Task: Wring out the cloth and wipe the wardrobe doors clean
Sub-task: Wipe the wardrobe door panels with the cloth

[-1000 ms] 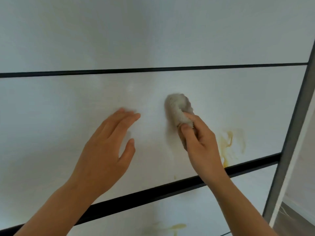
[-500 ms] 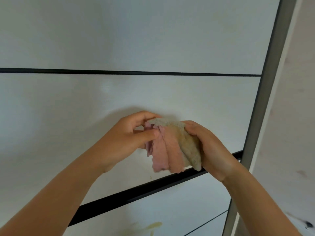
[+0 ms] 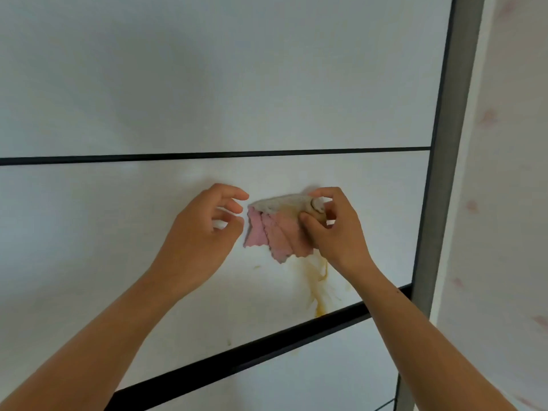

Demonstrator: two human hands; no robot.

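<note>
A folded cloth (image 3: 275,226), beige on top with pink layers hanging below, is held up in front of the white wardrobe door (image 3: 118,232). My right hand (image 3: 335,229) pinches its right end between thumb and fingers. My left hand (image 3: 204,232) hovers just left of the cloth, fingers curled and apart, not touching it. A yellow-brown smear (image 3: 318,287) runs down the door panel below the cloth, reaching the black divider strip.
Black horizontal strips (image 3: 237,155) (image 3: 267,345) divide the door into panels. A grey vertical frame (image 3: 441,173) edges the door on the right, with a pale wall (image 3: 510,203) beyond it.
One second ago my right hand rubbed the balled cloth on the door. Then both hands held it unfolded. Now my left hand has let go and moved slightly left.
</note>
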